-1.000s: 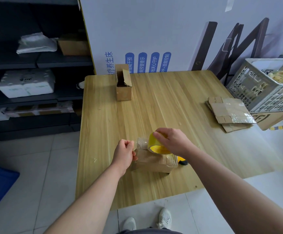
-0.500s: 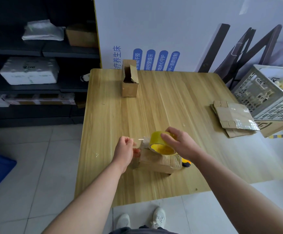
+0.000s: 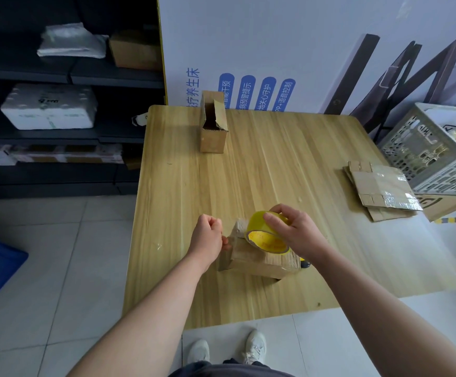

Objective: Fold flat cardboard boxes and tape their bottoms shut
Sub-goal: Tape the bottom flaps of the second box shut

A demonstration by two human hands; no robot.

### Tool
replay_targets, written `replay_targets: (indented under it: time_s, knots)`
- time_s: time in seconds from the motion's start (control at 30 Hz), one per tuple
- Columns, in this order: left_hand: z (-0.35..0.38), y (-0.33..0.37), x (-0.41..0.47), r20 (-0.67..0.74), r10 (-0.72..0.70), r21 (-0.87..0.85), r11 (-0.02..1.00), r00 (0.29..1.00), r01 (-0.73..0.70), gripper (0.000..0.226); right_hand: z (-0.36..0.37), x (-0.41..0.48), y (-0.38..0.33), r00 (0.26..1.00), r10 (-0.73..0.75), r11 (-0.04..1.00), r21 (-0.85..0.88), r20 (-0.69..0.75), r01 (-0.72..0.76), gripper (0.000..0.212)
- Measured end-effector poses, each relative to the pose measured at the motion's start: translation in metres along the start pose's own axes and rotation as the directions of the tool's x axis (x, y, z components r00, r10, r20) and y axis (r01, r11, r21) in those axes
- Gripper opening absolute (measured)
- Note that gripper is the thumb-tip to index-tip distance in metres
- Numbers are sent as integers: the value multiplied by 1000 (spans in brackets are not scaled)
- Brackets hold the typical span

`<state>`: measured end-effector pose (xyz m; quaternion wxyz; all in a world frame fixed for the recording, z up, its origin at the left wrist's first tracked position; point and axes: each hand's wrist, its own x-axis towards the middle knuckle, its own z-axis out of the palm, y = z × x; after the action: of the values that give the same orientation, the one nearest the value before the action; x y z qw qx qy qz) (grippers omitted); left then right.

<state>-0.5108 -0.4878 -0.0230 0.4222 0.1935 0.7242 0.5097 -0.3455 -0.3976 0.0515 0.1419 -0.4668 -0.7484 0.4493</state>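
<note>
Small yellow-black object (image 3: 305, 263) half behind box (image 3: 260, 265)

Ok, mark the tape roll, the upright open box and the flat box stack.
tape roll (image 3: 266, 241): head view, yellow end face.
upright open box (image 3: 212, 140): head view, front wall.
flat box stack (image 3: 376, 183): head view, top sheet.

"语音控制", "预警提示" on white panel (image 3: 303, 36)

A small brown cardboard box (image 3: 259, 261) lies on its side near the table's (image 3: 275, 164) front edge. A yellow tape roll (image 3: 266, 236) is tilted on top of it, gripped by the right hand (image 3: 300, 235). A clear tape strip (image 3: 239, 227) runs from the roll to the left hand (image 3: 207, 236), which pinches it. A second box (image 3: 212, 137) stands upright and open-topped by the table's far edge. Flattened boxes (image 3: 379, 189) lie stacked at its right edge.
</note>
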Motion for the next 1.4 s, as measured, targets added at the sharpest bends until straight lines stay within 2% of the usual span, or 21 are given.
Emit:
replay_targets:
  time_s: [0.07,0.2,0.3,0.4,0.57,0.67,0.73,0.83,1.0,1.17,1.3,1.4]
  knots:
    - [-1,0,1,16,6,-10,1000,1000,-6,14,1,0,0,1000,1,1000,14,8,-1,15]
    - [-6,-1,0,67,12,-140,990,998,-3,16,2,1,-2,1000,10,1000,23,29,-10,14]
    - [-8,-5,-2,76,56,-64,997,996,-51,18,2,0,-3,999,-1,1000,13,33,0,14]
    - [-8,-9,-6,75,35,-65,997,997,-30,19,2,0,-4,999,0,1000,2,35,0,13]
    - [-5,-1,-12,69,48,-325,945,996,-23,13,3,-1,-4,1000,-4,1000,22,29,3,14]
    - [0,9,-15,134,24,-394,918,991,31,11,3,-3,-3,1000,0,999,45,22,-1,14]
    - [3,12,-16,159,18,-330,943,987,36,10,2,-4,-2,1000,-1,999,48,22,0,15]
    - [7,12,-15,123,45,-208,978,991,-19,10,2,-7,-1,1000,1,997,77,12,-2,16]
    - [13,16,-13,125,89,-102,992,988,-77,13,-1,-13,1,998,20,990,139,-60,-12,16]
    - [19,23,-11,122,71,37,996,990,-76,10,-13,-15,3,993,19,999,39,-120,-15,14]
    - [20,22,-14,85,90,49,994,992,-95,10,-20,-16,2,997,33,996,-75,-73,-38,16]
    - [20,16,-18,22,105,-26,994,994,-105,10,-18,-17,3,998,51,993,-107,-32,-55,18]
